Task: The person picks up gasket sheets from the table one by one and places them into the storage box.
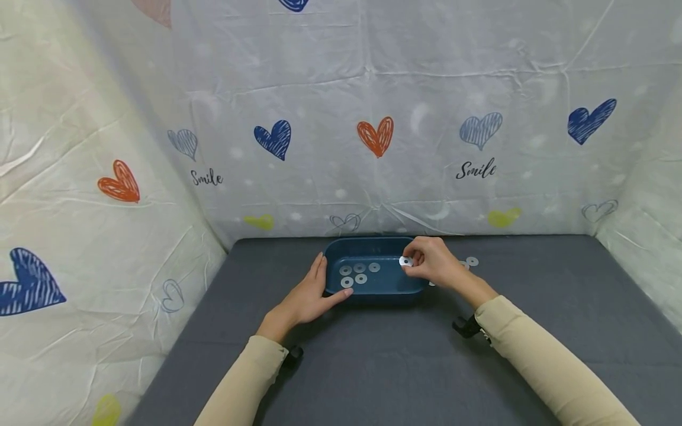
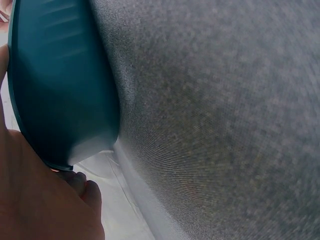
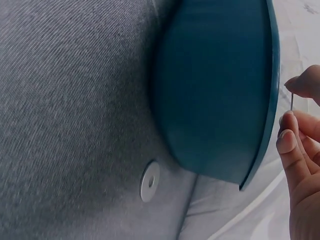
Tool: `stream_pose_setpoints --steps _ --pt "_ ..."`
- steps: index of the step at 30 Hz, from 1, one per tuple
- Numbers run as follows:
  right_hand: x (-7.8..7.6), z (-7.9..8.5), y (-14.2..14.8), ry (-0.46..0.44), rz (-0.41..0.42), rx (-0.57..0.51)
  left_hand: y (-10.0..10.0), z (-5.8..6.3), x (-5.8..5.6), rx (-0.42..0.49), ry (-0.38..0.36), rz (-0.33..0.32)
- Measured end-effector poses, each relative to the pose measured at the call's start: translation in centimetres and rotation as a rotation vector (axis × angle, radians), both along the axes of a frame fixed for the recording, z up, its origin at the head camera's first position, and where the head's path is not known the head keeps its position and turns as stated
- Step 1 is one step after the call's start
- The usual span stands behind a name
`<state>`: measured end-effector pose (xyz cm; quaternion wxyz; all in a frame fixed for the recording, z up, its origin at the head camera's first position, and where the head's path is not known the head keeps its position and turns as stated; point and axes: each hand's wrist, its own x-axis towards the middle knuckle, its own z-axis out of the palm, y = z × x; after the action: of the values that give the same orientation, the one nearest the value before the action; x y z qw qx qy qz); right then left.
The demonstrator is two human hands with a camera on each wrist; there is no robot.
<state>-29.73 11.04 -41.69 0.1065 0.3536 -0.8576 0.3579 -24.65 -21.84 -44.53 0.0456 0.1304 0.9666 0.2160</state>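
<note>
A blue rectangular tray (image 1: 375, 290) stands on the grey table. My left hand (image 1: 307, 294) grips its left end, the fingers along the outer side and the thumb over the front rim. Several flat metal washers (image 1: 360, 278) lie inside, in the tray's left half. Above the right end of the tray, my right hand (image 1: 433, 261) pinches a single washer (image 1: 406, 261) between thumb and fingertips. In the right wrist view this washer (image 3: 292, 102) appears edge-on, apart from the rim.
More washers lie on the table right of the tray, one (image 1: 472, 261) near the back edge and another (image 3: 150, 181) close to the tray's end. A white curtain (image 1: 325, 94) printed with hearts hangs behind the grey table (image 1: 373, 367) and along both sides.
</note>
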Motion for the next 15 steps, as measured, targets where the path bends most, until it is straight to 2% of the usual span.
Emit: stream_pose_setpoints --steps 15 --pt "-0.9 -0.4 -2.8 -0.039 0.031 0.054 0.3 0.2 0.2 -0.012 -0.011 0.028"
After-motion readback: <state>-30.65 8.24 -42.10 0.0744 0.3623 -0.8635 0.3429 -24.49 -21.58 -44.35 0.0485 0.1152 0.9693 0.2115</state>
